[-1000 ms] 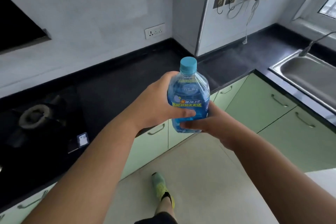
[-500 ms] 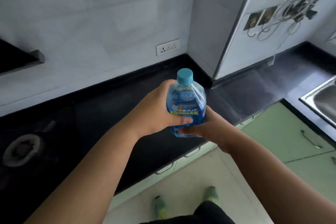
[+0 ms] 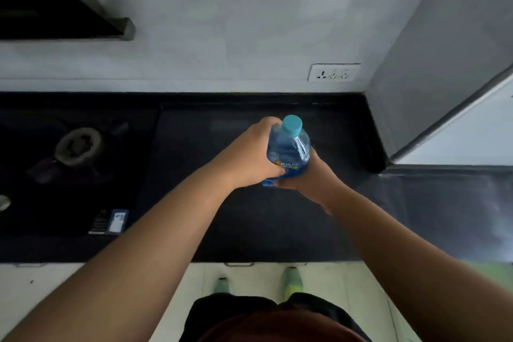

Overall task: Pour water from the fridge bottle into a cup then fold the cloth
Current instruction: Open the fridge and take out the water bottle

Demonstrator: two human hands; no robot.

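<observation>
Over the black countertop [image 3: 277,225], both hands hold a blue water bottle [image 3: 288,151] upright, its teal cap [image 3: 292,125] screwed on. The left hand [image 3: 247,157] is wrapped around the bottle's left side and the right hand [image 3: 311,175] is clasped around its lower right side and base, so most of the label is covered. Half a second earlier the bottle hung in front of the counter's edge with the green cabinet doors and the sink in sight to the right; now the view looks straight down at the counter, the bottle sits above its middle, and those cabinets and the sink have left the frame. A gas burner [image 3: 77,146] lies well to the left, and a wall socket [image 3: 334,73] is on the tiles behind. Two green shoes [image 3: 292,280] stand on the pale floor below the counter's edge.
</observation>
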